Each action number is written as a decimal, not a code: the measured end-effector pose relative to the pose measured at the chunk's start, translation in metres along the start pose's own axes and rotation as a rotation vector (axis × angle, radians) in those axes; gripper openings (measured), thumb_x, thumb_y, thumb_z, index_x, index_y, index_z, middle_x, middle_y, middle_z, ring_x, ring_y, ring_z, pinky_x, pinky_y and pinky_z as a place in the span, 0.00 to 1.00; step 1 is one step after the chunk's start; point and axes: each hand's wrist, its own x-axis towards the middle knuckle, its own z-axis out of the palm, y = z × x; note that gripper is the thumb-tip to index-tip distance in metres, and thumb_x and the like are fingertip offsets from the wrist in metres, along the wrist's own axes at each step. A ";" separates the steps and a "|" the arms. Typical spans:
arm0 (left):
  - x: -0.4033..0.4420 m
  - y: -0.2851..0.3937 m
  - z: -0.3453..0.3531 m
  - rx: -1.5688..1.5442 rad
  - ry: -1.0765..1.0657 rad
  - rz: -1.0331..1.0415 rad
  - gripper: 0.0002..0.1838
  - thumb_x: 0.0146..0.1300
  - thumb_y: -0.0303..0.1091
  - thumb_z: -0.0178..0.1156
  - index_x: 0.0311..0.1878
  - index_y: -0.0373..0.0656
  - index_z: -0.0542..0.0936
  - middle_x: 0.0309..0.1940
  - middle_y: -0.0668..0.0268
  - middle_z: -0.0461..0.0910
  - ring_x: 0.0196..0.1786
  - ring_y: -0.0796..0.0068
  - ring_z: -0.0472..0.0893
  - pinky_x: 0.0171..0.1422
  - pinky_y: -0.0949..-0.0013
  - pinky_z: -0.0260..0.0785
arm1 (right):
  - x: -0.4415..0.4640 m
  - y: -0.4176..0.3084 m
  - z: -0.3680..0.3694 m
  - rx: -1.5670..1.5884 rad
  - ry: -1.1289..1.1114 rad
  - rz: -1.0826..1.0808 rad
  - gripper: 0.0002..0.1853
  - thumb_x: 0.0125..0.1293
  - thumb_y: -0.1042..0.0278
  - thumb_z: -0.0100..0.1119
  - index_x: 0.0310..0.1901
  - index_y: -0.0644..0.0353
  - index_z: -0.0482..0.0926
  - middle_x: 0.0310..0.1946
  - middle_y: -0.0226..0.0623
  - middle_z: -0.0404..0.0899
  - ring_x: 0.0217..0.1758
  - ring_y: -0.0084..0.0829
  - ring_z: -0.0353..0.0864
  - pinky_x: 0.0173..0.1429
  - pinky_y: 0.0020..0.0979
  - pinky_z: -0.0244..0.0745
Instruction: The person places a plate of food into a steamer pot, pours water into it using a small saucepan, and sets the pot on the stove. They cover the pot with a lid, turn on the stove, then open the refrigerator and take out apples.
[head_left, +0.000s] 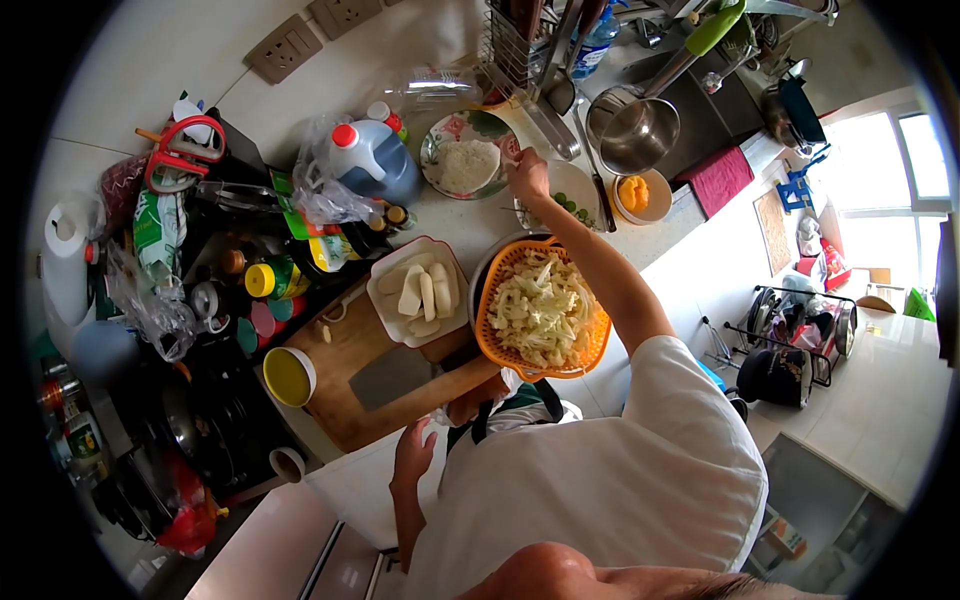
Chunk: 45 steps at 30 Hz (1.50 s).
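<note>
Two bare hands are in my view from the head camera, far apart from each other. The right hand reaches across the counter to the edge of a flowered plate with a white, crumbly heap on it. I see that hand from the back, fingers curled toward the plate; their tips are hidden, so I cannot tell whether they are clamped on the rim. The left hand hangs low near the cutting board, its thumb apart from loosely bent fingers, and I see nothing in its grasp.

Just below the right hand I make out a dish with small green pieces; beyond it, orange food sits in a small bowl. Under the right forearm is an orange colander heaped with chopped pale vegetables. Beside it, a white dish holds thick pale slabs. On the board lies a grey blade, and a yellow bowl is next to the board's left side.
</note>
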 end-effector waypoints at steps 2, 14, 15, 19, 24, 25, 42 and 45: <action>0.000 -0.003 0.002 0.012 0.007 0.012 0.18 0.60 0.33 0.58 0.53 0.37 0.74 0.50 0.52 0.77 0.53 0.54 0.76 0.58 0.60 0.68 | 0.007 0.012 0.006 -0.052 -0.008 0.038 0.19 0.53 0.67 0.60 0.47 0.60 0.72 0.41 0.50 0.77 0.47 0.52 0.77 0.46 0.45 0.74; 0.002 0.005 -0.003 -0.028 -0.038 -0.039 0.19 0.61 0.34 0.57 0.53 0.35 0.73 0.53 0.50 0.74 0.57 0.52 0.73 0.61 0.59 0.64 | -0.028 -0.042 0.001 -0.340 -0.072 -0.511 0.33 0.40 0.69 0.70 0.49 0.52 0.64 0.48 0.41 0.62 0.51 0.46 0.71 0.42 0.46 0.74; 0.002 0.007 -0.004 -0.030 -0.035 -0.043 0.19 0.61 0.34 0.57 0.53 0.36 0.73 0.53 0.50 0.74 0.57 0.52 0.73 0.61 0.59 0.64 | -0.027 -0.042 0.003 -0.335 -0.066 -0.515 0.32 0.40 0.70 0.70 0.49 0.53 0.64 0.48 0.41 0.62 0.52 0.46 0.71 0.41 0.46 0.74; 0.003 0.007 -0.005 -0.039 -0.041 -0.070 0.19 0.61 0.35 0.57 0.54 0.36 0.73 0.54 0.51 0.74 0.57 0.52 0.72 0.61 0.59 0.64 | -0.027 -0.042 0.003 -0.323 -0.067 -0.522 0.31 0.40 0.69 0.71 0.47 0.54 0.65 0.47 0.40 0.63 0.52 0.45 0.70 0.41 0.45 0.74; 0.003 0.001 -0.004 -0.023 -0.038 -0.052 0.19 0.61 0.35 0.57 0.54 0.37 0.73 0.54 0.51 0.74 0.57 0.52 0.72 0.61 0.59 0.64 | -0.025 -0.040 0.003 -0.348 -0.057 -0.554 0.35 0.40 0.66 0.73 0.50 0.56 0.63 0.48 0.44 0.63 0.49 0.47 0.73 0.41 0.45 0.75; 0.003 0.000 -0.004 -0.016 -0.033 -0.040 0.19 0.61 0.35 0.57 0.54 0.37 0.73 0.54 0.51 0.74 0.57 0.52 0.72 0.61 0.59 0.65 | -0.025 -0.040 0.003 -0.347 -0.058 -0.549 0.35 0.40 0.66 0.73 0.50 0.56 0.64 0.49 0.44 0.63 0.49 0.47 0.74 0.40 0.45 0.75; 0.005 -0.006 -0.002 -0.004 -0.050 -0.039 0.19 0.61 0.35 0.58 0.53 0.37 0.74 0.52 0.50 0.75 0.55 0.51 0.74 0.60 0.58 0.65 | 0.031 -0.024 -0.014 -0.505 0.080 -0.450 0.18 0.49 0.61 0.67 0.40 0.52 0.71 0.37 0.34 0.77 0.40 0.43 0.79 0.36 0.44 0.73; 0.005 -0.005 -0.001 -0.011 -0.046 -0.042 0.19 0.61 0.35 0.58 0.53 0.37 0.74 0.52 0.50 0.75 0.56 0.51 0.73 0.60 0.58 0.65 | 0.039 -0.018 -0.016 -0.520 -0.012 -0.395 0.07 0.51 0.66 0.61 0.31 0.55 0.74 0.31 0.36 0.80 0.36 0.43 0.80 0.36 0.42 0.73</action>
